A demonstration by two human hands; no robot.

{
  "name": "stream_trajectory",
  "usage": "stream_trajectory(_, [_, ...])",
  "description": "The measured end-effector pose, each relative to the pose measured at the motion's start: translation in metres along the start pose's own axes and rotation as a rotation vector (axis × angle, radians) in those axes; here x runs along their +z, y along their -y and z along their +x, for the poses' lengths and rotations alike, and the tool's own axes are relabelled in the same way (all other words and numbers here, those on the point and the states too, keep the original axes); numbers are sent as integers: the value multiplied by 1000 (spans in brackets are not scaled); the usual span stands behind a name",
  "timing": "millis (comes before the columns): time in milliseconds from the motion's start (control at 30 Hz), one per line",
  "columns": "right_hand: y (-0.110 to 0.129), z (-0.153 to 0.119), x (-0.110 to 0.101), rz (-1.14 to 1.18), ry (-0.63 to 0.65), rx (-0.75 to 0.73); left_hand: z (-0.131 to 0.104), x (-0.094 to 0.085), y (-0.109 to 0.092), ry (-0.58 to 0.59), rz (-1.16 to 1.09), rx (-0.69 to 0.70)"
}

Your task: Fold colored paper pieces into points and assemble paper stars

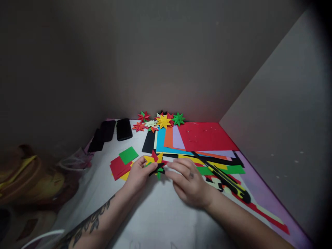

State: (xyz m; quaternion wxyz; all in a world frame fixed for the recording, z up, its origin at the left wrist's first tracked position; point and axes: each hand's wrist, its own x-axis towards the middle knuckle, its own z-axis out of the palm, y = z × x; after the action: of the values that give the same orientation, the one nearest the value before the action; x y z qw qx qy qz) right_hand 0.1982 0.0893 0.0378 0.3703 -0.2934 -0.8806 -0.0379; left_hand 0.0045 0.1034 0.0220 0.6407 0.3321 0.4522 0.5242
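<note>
Low over the white-covered table, my left hand [142, 172] pinches a folded paper star [155, 158] between thumb and fingers. Yellow, red, black and green points stick out of the star around my left thumb. My right hand [188, 178] is at the star's right side, its curled fingertips at a red and a black point; its thumb is mostly hidden. Left of the star lie square paper sheets, a green one [128, 155] on top of red ones [118, 167], with yellow showing beneath my left hand.
Finished paper stars [163, 121] are grouped at the back. Coloured sheets [207, 135] are stacked behind my right hand. A yellow-black utility knife [229, 181] lies over paper strips [235, 169] on the right. Dark phones [124, 129] rest at the back left, near the wall [166, 62].
</note>
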Motion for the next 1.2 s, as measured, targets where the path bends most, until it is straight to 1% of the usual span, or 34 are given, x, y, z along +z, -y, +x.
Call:
stream_trajectory(100, [-11,3,15,-68,-60,15,-4,4,-2,75,-50,-90])
stream_trajectory(167, [-14,2,20,-88,-78,-15,-5,6,-1,124,-59,-143])
stream_trajectory(267, [-17,-2,23,-61,-102,-107,-4,7,1,197,-63,-206])
stream_trajectory(367, [-19,-5,24,-26,-103,-129,-2,6,0,237,-67,-260])
stream_trajectory(467, [-21,-6,27,0,-88,-112,1,3,0,225,-67,-279])
stream_trajectory(567, [-21,-6,28,22,-55,-83,3,-1,2,140,-49,-263])
stream_trajectory(633, [-22,-4,28,45,-46,-63,4,-3,3,114,-51,-268])
stream_trajectory(767, [-22,1,26,115,-45,-39,3,-3,4,151,-56,-278])
stream_trajectory(900, [-22,1,26,152,-61,-83,1,-2,6,148,26,-198])
stream_trajectory(967, [-21,0,26,208,-56,-89,0,-2,6,162,70,-172])
stream_trajectory(1000, [-20,0,27,258,-52,-53,-1,-2,6,180,81,-172])
stream_trajectory(1033, [-19,1,28,310,-65,33,-1,-2,5,205,87,-175])
stream_trajectory(1067, [-18,2,29,359,-95,170,-1,-2,4,227,97,-173])
stream_trajectory(1133, [-16,5,32,454,-186,551,-1,-2,1,226,161,-133])
stream_trajectory(1167, [-16,7,34,519,-218,741,-1,-2,0,191,213,-92])
stream_trajectory(1200, [-16,8,36,603,-236,891,-1,-2,-1,141,267,-43])
